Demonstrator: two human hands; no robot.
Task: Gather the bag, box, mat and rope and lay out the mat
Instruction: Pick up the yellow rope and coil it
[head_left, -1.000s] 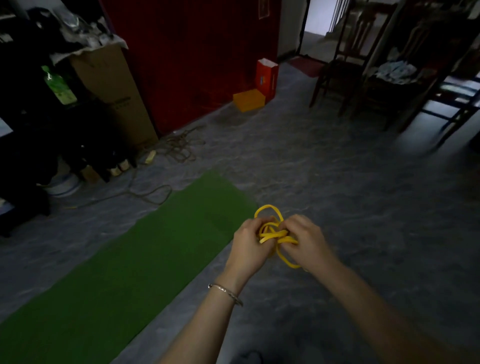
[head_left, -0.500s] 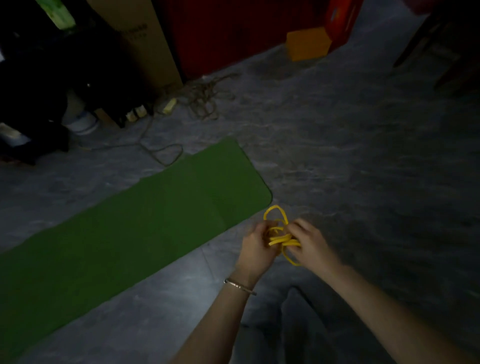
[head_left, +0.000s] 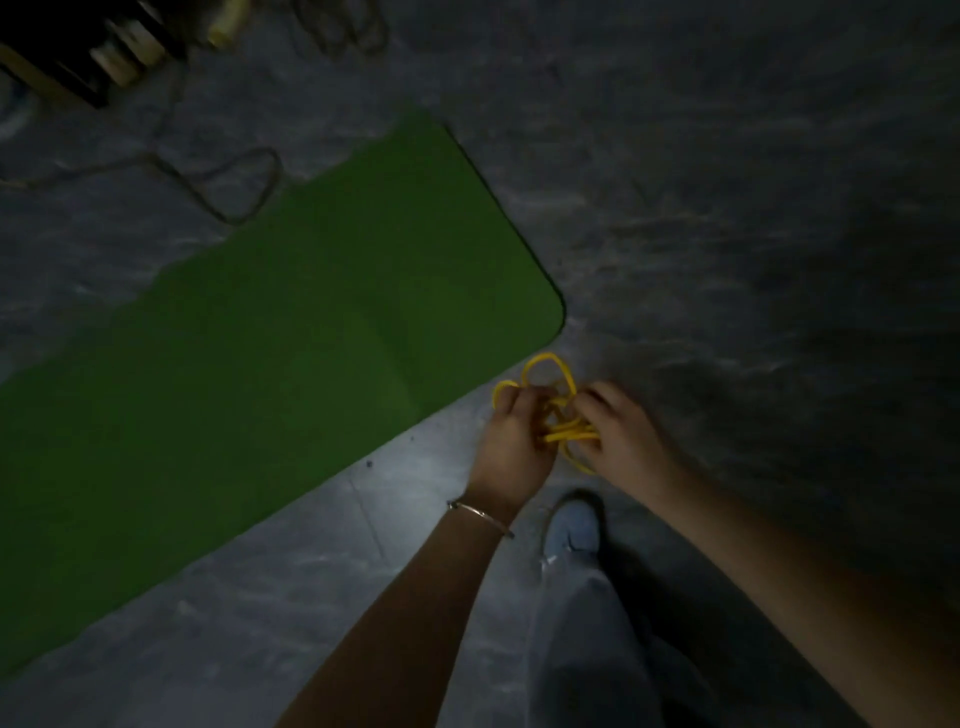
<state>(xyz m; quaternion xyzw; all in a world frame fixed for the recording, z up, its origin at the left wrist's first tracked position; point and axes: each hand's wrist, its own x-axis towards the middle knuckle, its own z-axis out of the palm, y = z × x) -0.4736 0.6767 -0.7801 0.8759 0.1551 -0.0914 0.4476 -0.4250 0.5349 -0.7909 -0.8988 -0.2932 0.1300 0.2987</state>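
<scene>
A yellow rope (head_left: 557, 410), bunched into tangled loops, is held in front of me above the grey floor. My left hand (head_left: 511, 441) grips the bundle from the left, a thin bracelet on its wrist. My right hand (head_left: 626, 441) pinches the loops from the right. A green mat (head_left: 249, 353) lies unrolled flat on the floor to the left, its rounded near corner just beside my hands. No bag or box shows in this view.
A grey cord (head_left: 228, 182) snakes over the floor beyond the mat. Dark furniture and small pale items (head_left: 119, 52) sit at the top left. My shoe (head_left: 571, 530) and trouser leg stand on the floor below my hands.
The view has tipped downward, so the red wall, boxes and chairs have left the frame. My hands keep hold of the yellow rope and now sit closer to the mat's corner.
</scene>
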